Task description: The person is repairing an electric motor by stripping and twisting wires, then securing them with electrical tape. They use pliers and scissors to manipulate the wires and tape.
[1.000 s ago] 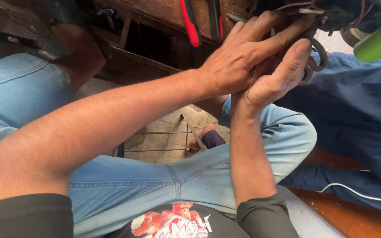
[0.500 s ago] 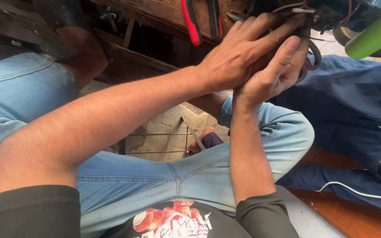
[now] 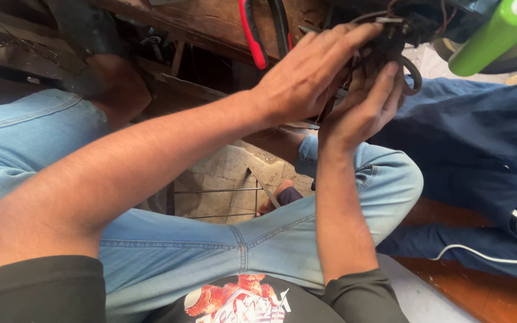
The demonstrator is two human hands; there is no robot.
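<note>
Steadying the wired part [image 3: 399, 36] at upper right, my left hand [image 3: 306, 78] covers it, fingers grasping; my right hand [image 3: 360, 107] grips underneath, bracing it beside red pliers [image 3: 252, 33].

Two bare hands are counted at the dark bundle of wires and metal parts [image 3: 399, 36]: one left hand [image 3: 306, 78] over it, one right hand [image 3: 363, 107] below it. One bright green plastic cylinder [image 3: 492, 36] is recorded right of the bundle. One pair of red-handled pliers [image 3: 252, 33] is noted left of it. One white cable [image 3: 492, 254] is logged far below it.
</note>
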